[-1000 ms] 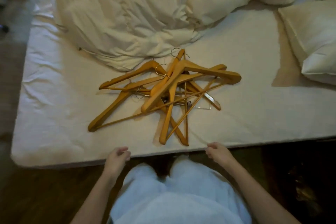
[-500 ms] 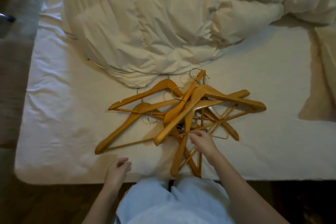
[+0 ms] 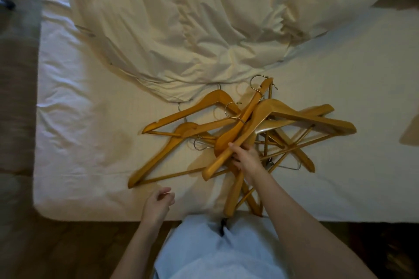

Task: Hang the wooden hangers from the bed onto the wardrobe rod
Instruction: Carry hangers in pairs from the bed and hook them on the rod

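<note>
The wooden hangers lie in a tangled pile on the bed, near its front edge. The right hand grips one arm of the top hanger. The left hand hovers apart, fingers loosely curled, holding nothing. The crumpled duvet partly covers some hooks, and I cannot count the hangers.

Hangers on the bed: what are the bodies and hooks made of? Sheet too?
Hangers: wood by the look, honey-orange with a lacquer-like sheen; glare shows on one arm. Hooks: thin silvery wire, probably steel, with bright glints. Sheet: white woven fabric, matte to faintly satiny, creased; the fibre cannot be told.
</note>
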